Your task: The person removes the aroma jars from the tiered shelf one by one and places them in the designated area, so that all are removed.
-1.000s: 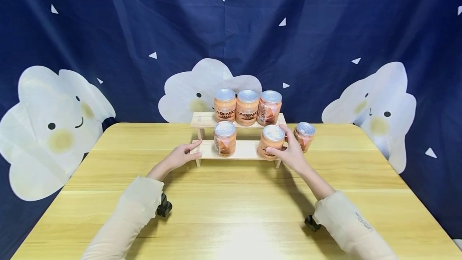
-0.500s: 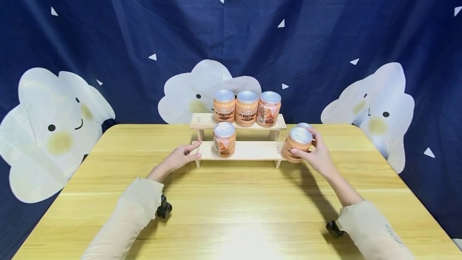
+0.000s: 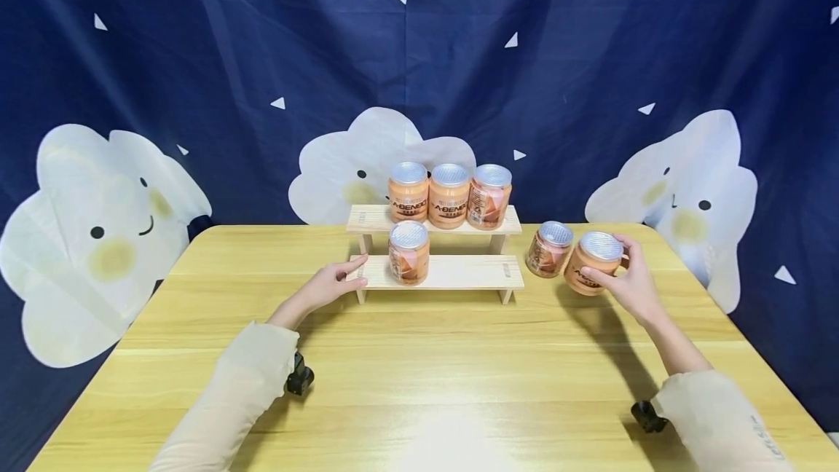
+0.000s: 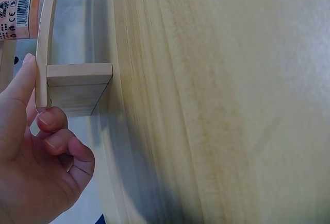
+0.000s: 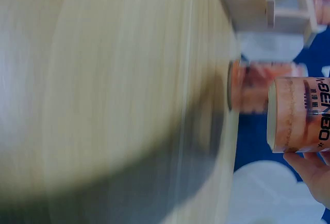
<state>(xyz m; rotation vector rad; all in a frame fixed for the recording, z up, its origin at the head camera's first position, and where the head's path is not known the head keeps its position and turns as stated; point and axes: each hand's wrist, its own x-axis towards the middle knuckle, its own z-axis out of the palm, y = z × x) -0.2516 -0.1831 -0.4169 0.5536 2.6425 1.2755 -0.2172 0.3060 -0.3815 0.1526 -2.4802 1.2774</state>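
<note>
My right hand (image 3: 632, 279) grips an orange jar (image 3: 593, 264) with a silvery lid, thumb in front and fingers behind. The jar hangs above the table, slightly tilted; its dark lettering shows in the right wrist view. Just left of it another jar (image 3: 549, 249) stands on the table. My left hand (image 3: 328, 286) pinches the left end of the lower board of a two-step wooden rack (image 3: 465, 272), with thumb and fingertips on either side of the board in the left wrist view. One jar (image 3: 409, 253) stands on that lower step.
Three jars, the middle one (image 3: 449, 197) among them, stand side by side on the rack's upper step. The rack stands near the back of a wooden table (image 3: 419, 370). Behind it hangs a dark blue cloth (image 3: 262, 35) with white clouds.
My right hand has lifted the jar off the lower step's right end and carried it right, past the jar on the table. My left hand stays at the rack.
</note>
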